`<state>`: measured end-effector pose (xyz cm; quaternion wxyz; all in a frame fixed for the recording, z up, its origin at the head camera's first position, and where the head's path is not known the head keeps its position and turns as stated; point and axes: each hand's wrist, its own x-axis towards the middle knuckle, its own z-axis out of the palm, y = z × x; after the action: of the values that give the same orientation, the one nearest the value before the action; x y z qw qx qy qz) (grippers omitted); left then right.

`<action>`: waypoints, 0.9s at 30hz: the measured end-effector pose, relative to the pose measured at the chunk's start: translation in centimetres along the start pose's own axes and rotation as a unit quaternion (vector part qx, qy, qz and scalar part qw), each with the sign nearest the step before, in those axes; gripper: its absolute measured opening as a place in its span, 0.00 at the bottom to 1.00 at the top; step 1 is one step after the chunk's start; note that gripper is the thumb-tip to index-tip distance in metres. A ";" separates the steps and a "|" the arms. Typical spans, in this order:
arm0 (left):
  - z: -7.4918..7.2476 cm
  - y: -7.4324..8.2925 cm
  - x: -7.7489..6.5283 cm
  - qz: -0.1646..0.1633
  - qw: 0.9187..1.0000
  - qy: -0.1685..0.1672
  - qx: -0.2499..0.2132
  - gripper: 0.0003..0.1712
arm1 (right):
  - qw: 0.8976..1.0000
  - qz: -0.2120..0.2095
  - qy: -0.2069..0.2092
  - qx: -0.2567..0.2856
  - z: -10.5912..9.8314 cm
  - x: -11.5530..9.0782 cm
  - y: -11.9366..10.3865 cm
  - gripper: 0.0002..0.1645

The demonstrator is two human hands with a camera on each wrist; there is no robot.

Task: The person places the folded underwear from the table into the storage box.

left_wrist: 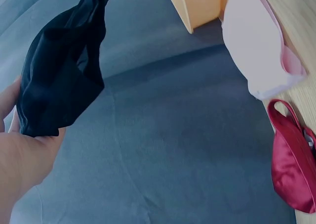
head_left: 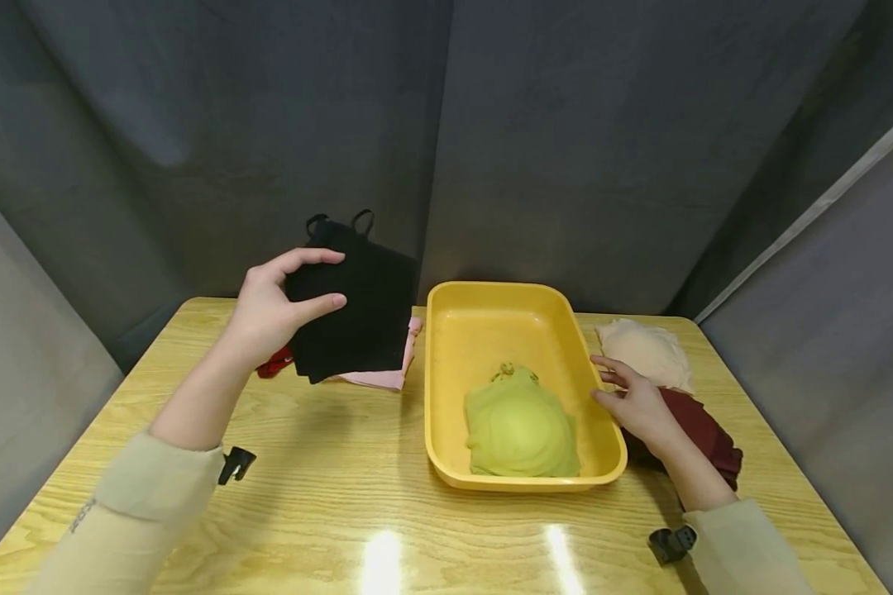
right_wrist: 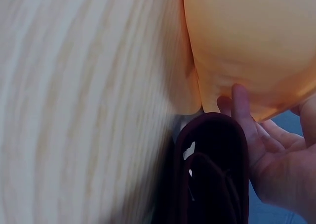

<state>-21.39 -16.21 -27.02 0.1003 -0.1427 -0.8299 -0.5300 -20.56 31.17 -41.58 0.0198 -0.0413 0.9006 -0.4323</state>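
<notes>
My left hand (head_left: 271,310) pinches a folded black garment (head_left: 360,302) with two thin strap loops at its top, held up above the table's back left. In the left wrist view the same black garment (left_wrist: 61,70) hangs from the fingers. At the right side of a yellow tub (head_left: 437,372), my right hand (head_left: 640,405) rests with loosely extended fingers at the rim. The right wrist view shows its fingers (right_wrist: 240,100) against the tub's outer wall (right_wrist: 237,46). A crumpled yellow-green garment (head_left: 521,426) lies inside the tub, towards the near end.
Behind the black garment lie a pink cloth (head_left: 387,378) and a red satin piece (left_wrist: 294,167) with a strap. Right of the tub are a beige cloth (head_left: 647,351) and a folded dark maroon cloth (head_left: 703,434). Grey curtains (head_left: 565,165) hang behind the wooden table (head_left: 327,512).
</notes>
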 end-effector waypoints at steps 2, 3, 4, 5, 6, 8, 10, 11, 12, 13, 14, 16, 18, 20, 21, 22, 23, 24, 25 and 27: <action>0.4 0.2 0.3 0.002 1.000 0.005 -0.017 0.25 | 1.000 0.002 -0.002 0.003 0.0 0.0 0.0 0.35; 0.6 0.3 0.5 0.004 1.000 0.007 -0.026 0.26 | 1.000 0.002 -0.003 0.003 0.0 0.0 0.0 0.35; 0.8 0.3 0.6 0.004 0.999 0.008 -0.033 0.26 | 1.000 0.003 -0.003 0.003 0.0 0.0 0.1 0.35; 1.0 0.4 0.7 0.003 0.999 0.008 -0.039 0.26 | 1.000 0.003 -0.004 0.004 0.0 0.0 0.0 0.35; 1.2 0.5 0.8 0.004 0.999 0.009 -0.048 0.26 | 1.000 0.003 -0.005 0.004 0.0 0.0 0.1 0.35; 1.6 0.6 1.0 0.005 0.997 0.011 -0.070 0.26 | 1.000 0.002 -0.008 0.003 0.0 0.1 0.0 0.36; 2.0 0.7 1.2 0.007 0.996 0.014 -0.083 0.27 | 1.000 0.001 -0.010 0.004 -0.1 0.1 0.0 0.36; 2.2 0.7 1.3 0.009 0.996 0.016 -0.087 0.27 | 1.000 0.001 -0.012 0.005 -0.1 0.1 0.0 0.36; 2.4 0.7 1.5 0.012 0.996 0.019 -0.091 0.27 | 1.000 0.002 -0.013 0.005 -0.1 0.1 0.0 0.36; 2.6 0.7 1.6 0.015 0.995 0.022 -0.094 0.27 | 1.000 0.003 -0.014 0.007 -0.1 0.0 0.0 0.36; 2.8 0.6 1.7 0.018 0.995 0.024 -0.098 0.27 | 1.000 0.005 -0.015 0.010 -0.1 0.0 0.0 0.36; 3.2 0.6 2.0 0.024 0.993 0.025 -0.109 0.27 | 1.000 0.009 -0.017 0.014 -0.1 0.0 0.0 0.36; 3.6 0.6 2.2 0.027 0.992 0.027 -0.119 0.27 | 1.000 0.014 -0.018 0.015 -0.1 -0.1 -0.1 0.36; 3.9 0.5 2.5 0.032 0.990 0.028 -0.133 0.27 | 1.000 0.018 -0.019 0.017 -0.1 -0.1 -0.1 0.36; 4.1 0.6 2.7 0.032 0.989 0.029 -0.138 0.27 | 0.999 0.019 -0.019 0.017 -0.1 0.0 -0.1 0.37; 4.3 0.6 2.9 0.033 0.989 0.030 -0.144 0.27 | 0.999 0.020 -0.020 0.017 -0.2 0.0 -0.1 0.37; 4.4 0.6 3.0 0.030 0.988 0.030 -0.149 0.26 | 0.999 0.022 -0.020 0.018 -0.2 0.0 -0.1 0.37; 4.6 0.6 3.2 0.029 0.987 0.031 -0.155 0.26 | 0.999 0.022 -0.021 0.020 -0.3 0.0 -0.1 0.37; 4.7 0.7 3.4 0.027 0.986 0.031 -0.162 0.27 | 0.999 0.021 -0.021 0.020 -0.3 0.0 -0.1 0.37; 5.1 0.8 3.7 0.022 0.984 0.031 -0.173 0.26 | 0.999 0.020 -0.023 0.021 -0.3 0.0 0.0 0.37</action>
<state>-24.65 -10.83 -27.32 0.1118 -0.1595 -0.7186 -0.6676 -20.55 31.42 -41.33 0.0498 -0.0324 0.8911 -0.4499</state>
